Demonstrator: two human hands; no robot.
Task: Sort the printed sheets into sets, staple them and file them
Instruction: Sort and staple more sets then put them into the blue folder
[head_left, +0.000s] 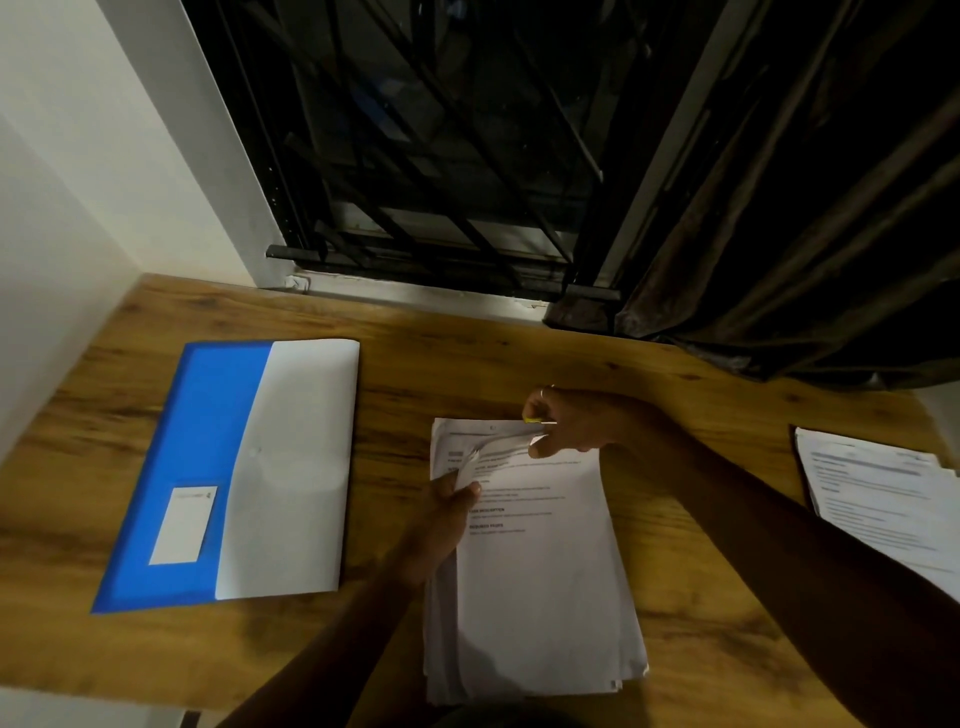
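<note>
A stack of printed sheets (540, 582) lies in front of me on the wooden desk (467, 364). My left hand (441, 514) pinches the lifted top-left corner of the upper sheets. My right hand (576, 421) grips a small object with a yellow part, which looks like a stapler (535, 422), at the top edge of the stack; most of it is hidden in the hand. A blue and white plastic folder (234, 467) lies flat to the left, its flap closed. A second pile of printed sheets (883, 493) sits at the right edge.
A barred window (441, 156) and a dark curtain (779, 234) stand behind the desk. A white wall (62, 208) bounds the left side. Bare desk surface shows between the folder and the stack.
</note>
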